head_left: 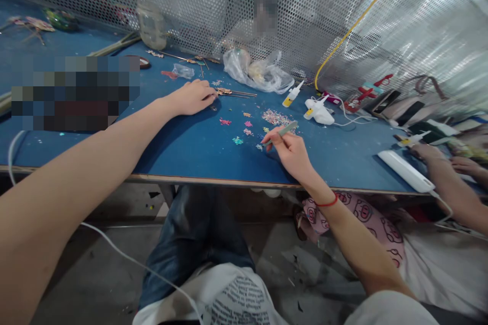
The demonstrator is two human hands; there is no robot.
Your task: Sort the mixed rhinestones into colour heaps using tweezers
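Observation:
My left hand [195, 97] rests on the blue table with its fingers curled onto the decorated end of a gold hairpin [224, 91], whose thin prongs point right. My right hand [292, 152] grips a slim pale-green pen-like tool [281, 132]. Its lower tip is near small piles of beads or sequins, including a white pile [260, 147]. Nearby lie teal pieces [238, 140], red pieces [225, 122], pink pieces [248, 132] and a larger pale-pink heap [275, 117].
A clear plastic bag [259, 71] and a yellow-labelled glue bottle [293, 95] sit toward the mesh. Another bottle lies by a white glue gun-like device [322, 111]. A jar [151, 25] stands back left. At right, a co-worker's hand [429, 155] is near a white device [406, 170].

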